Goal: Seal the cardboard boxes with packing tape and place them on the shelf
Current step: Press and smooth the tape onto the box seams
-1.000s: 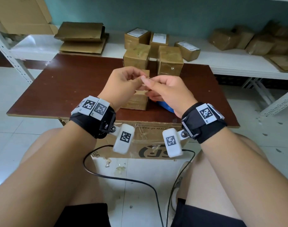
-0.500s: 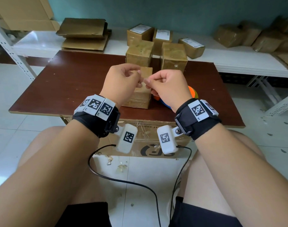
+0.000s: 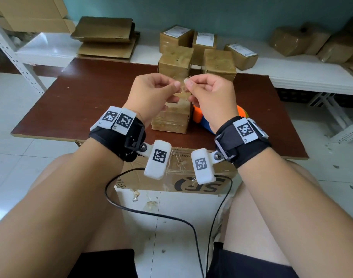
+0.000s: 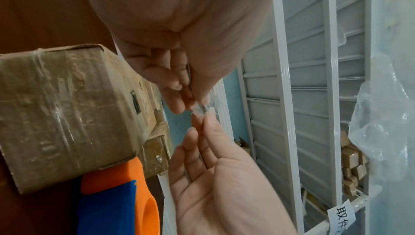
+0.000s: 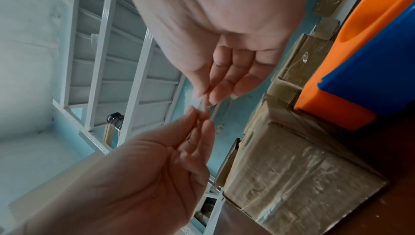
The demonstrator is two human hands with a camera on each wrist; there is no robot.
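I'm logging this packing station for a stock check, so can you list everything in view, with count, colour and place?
Table: one, dark red-brown, in front of the person.
Taped boxes on table: three, brown; one near the hands, two at the far edge.
Tape dispenser: one, orange and blue, right of the near box.
Labelled boxes: three, brown with white labels, on the white shelf.
Flat cardboard: a brown stack, shelf left.
Wrapped parcels: several, brown, shelf right.
Tape scrap: one, clear, pinched between both hands.
Left hand and right hand: raised over the near box.
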